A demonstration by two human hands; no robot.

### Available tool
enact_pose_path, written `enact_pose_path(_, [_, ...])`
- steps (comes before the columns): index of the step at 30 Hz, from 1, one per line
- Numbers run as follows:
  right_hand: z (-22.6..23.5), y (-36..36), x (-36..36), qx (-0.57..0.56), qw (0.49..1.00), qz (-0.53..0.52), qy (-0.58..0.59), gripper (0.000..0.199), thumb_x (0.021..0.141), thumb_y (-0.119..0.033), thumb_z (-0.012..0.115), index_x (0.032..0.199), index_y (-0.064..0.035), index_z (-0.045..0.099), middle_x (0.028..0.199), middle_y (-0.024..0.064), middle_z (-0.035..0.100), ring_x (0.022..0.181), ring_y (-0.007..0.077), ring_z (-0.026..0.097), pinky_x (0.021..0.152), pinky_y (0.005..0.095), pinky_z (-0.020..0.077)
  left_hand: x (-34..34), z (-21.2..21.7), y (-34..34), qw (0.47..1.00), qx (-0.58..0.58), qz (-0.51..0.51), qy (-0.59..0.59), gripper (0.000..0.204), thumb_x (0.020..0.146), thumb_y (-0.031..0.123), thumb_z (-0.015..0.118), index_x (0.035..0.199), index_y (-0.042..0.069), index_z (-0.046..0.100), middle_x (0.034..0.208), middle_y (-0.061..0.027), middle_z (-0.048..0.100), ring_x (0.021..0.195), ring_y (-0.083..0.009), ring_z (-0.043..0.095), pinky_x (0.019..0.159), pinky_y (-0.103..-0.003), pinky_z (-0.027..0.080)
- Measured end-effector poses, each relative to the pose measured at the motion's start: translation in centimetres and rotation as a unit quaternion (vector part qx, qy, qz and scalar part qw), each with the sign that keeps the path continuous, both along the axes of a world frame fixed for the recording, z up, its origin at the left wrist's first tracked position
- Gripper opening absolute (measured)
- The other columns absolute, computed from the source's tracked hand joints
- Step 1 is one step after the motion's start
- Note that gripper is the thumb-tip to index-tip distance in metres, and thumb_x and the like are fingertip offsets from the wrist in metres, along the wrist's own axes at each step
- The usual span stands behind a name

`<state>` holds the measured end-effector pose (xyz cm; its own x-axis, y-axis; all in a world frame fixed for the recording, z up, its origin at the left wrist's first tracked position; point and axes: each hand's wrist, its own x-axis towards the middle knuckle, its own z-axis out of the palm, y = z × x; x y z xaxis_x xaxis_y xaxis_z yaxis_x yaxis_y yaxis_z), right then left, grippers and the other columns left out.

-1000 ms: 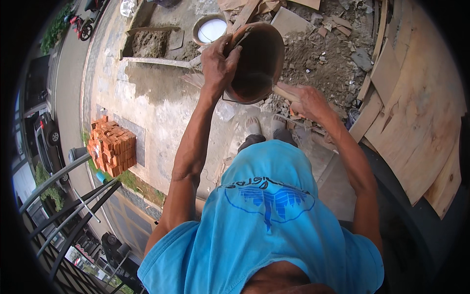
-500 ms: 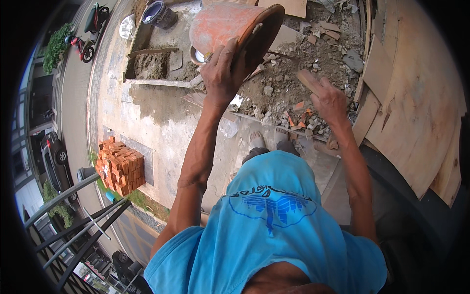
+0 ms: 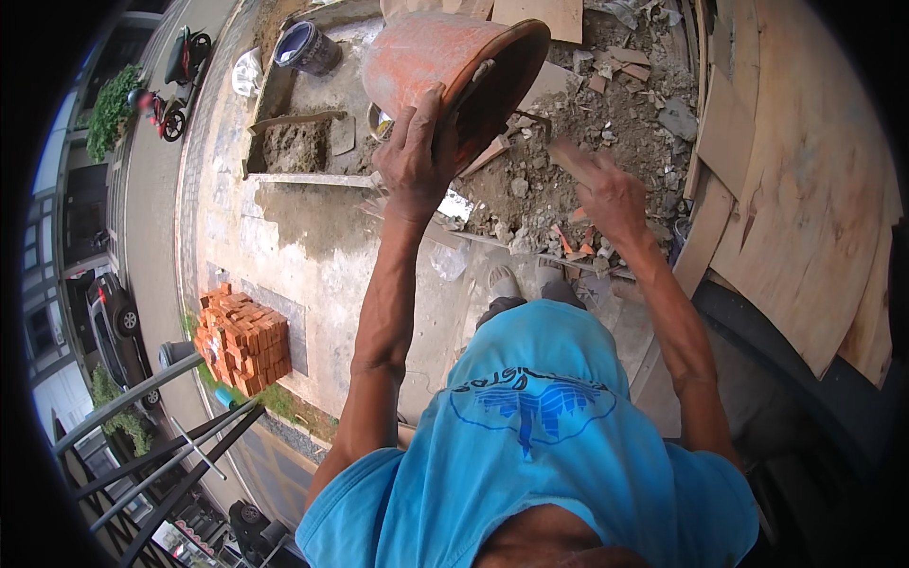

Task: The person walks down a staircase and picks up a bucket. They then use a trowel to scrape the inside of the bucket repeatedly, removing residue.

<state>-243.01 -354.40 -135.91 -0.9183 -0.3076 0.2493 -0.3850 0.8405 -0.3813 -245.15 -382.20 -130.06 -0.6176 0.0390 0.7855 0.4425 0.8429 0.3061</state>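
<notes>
An orange, mortar-stained bucket (image 3: 417, 59) is tipped on its side, its dark mouth facing right. My left hand (image 3: 417, 156) is closed on the bucket near its lower rim. My right hand (image 3: 611, 194) is wrapped round the wooden handle of what looks like a trowel (image 3: 571, 161), slightly blurred. Its bent metal neck (image 3: 532, 116) runs towards the bucket's mouth, and the blade cannot be seen. Below and right of the bucket lies rubble (image 3: 544, 194) with broken stone and tile pieces.
A dark pail (image 3: 317, 57) stands at the far left by a framed bed of wet mortar (image 3: 294, 147). Stacked red bricks (image 3: 244, 341) sit at left. Plywood sheets (image 3: 805, 208) lean along the right. My feet stand at the rubble's edge.
My right hand and the trowel have moved left, closer to the bucket. My left hand still grips the bucket, which has shifted only slightly. The whole view has moved a little.
</notes>
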Motion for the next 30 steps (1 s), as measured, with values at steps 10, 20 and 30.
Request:
enact_pose_path(10, [1.7, -1.8, -1.3, -0.054, 0.995, 0.022, -0.079, 0.071, 0.076, -0.007, 0.061, 0.145, -0.0199, 0.053, 0.090, 0.0146, 0.063, 0.081, 0.0369, 0.067, 0.074, 0.0489, 0.0551, -0.1, -4.6, -2.7, 0.961, 0.225, 0.041, -0.156, 0.033, 0.083, 0.007, 0.080, 0.112, -0.003, 0.068, 0.093, -0.0076, 0.071, 0.085, -0.0119, 0.066, 0.079, -0.027, 0.053])
enact_pose_path(20, [-1.6, -7.1, -1.9, 0.168, 0.977, 0.123, 0.036, 0.034, 0.089, -0.009, 0.058, 0.123, -0.0094, 0.061, 0.085, 0.0153, 0.066, 0.070, 0.0281, 0.071, 0.062, 0.0372, 0.0586, 1.4, -6.6, -1.4, 0.958, 0.212, -0.035, -0.192, 0.032, 0.081, 0.007, 0.075, 0.111, -0.002, 0.068, 0.088, -0.0136, 0.072, 0.074, -0.0189, 0.068, 0.073, -0.031, 0.053])
enact_pose_path(30, [-3.8, -5.9, -1.5, 0.049, 0.966, 0.191, -0.165, 0.052, 0.078, -0.008, 0.063, 0.130, -0.0130, 0.065, 0.095, 0.0192, 0.071, 0.089, 0.0345, 0.070, 0.083, 0.0450, 0.0569, 2.1, -5.6, -1.7, 0.938, 0.234, -0.058, -0.250, 0.029, 0.083, 0.006, 0.074, 0.110, -0.004, 0.069, 0.088, -0.0117, 0.072, 0.077, -0.0146, 0.067, 0.074, -0.029, 0.053])
